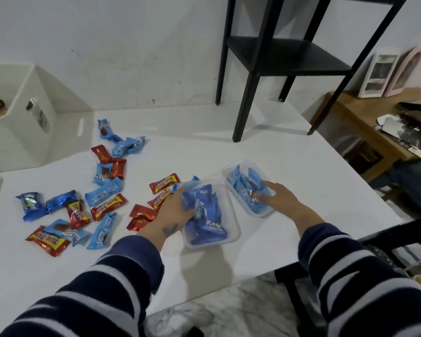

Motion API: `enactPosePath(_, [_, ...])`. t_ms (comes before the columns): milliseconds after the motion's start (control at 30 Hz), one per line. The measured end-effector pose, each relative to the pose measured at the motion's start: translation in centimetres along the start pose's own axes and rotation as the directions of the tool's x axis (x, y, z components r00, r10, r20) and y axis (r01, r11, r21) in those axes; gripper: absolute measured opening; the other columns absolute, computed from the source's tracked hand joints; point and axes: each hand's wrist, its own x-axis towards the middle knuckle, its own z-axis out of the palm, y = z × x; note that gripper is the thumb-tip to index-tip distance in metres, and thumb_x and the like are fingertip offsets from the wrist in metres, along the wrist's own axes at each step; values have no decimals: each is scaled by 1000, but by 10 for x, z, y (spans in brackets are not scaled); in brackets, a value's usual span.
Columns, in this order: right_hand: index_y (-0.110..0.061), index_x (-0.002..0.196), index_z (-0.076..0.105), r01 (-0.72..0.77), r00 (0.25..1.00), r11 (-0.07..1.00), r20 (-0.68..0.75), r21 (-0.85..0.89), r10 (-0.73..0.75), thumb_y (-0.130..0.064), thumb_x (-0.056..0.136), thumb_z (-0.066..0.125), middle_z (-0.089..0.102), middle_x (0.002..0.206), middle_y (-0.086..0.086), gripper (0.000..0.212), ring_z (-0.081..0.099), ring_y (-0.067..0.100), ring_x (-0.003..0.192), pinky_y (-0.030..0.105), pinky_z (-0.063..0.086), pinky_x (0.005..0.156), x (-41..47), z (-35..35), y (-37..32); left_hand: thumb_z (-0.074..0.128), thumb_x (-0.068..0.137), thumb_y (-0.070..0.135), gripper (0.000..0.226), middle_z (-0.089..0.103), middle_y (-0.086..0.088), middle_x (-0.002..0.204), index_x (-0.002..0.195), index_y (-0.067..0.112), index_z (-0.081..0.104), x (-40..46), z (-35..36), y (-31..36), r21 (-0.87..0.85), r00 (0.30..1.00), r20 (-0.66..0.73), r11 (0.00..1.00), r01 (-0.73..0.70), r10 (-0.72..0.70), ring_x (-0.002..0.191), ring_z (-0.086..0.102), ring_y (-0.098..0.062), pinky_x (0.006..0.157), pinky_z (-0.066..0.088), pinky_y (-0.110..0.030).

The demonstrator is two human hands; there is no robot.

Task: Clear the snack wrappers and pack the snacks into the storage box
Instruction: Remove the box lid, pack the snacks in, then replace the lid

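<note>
White bench (pixel 265 152), pale wall behind: two clear tubs (pixel 236 229) of blue snacks, loose packets (pixel 102 195) strewn to the left.
Left hand (pixel 173 207): fingers pressed among blue snacks in the near tub, grasp on one unclear; right hand (pixel 275 195): fingers spread flat, released, on the far tub's contents. Wrists low, striped sleeves reaching forward. Risk: the near tub looks overfilled, so pressing may spill packets or skid it toward the bench edge.
</note>
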Motion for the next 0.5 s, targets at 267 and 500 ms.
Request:
enactPosePath(267, [-18,128,60,-110,994,819,58,563,94,-2,77,76,54,128,10,56,62,33,104,40,59,74,8,0,16,67,84,7,76,50,-5,133,148,19,28,0,5,-1,-49,998,-11,997,68,-68,121,49,-27,92,43,-31])
enactPosePath(500, [-8,131,55,-114,993,668,56,735,108,11,83,64,48,139,9,53,60,37,109,41,58,71,-7,-2,15,68,85,11,82,41,-8,146,151,20,20,1,7,-1,-65,995,-5,993,102,-102,132,41,-29,101,41,-36])
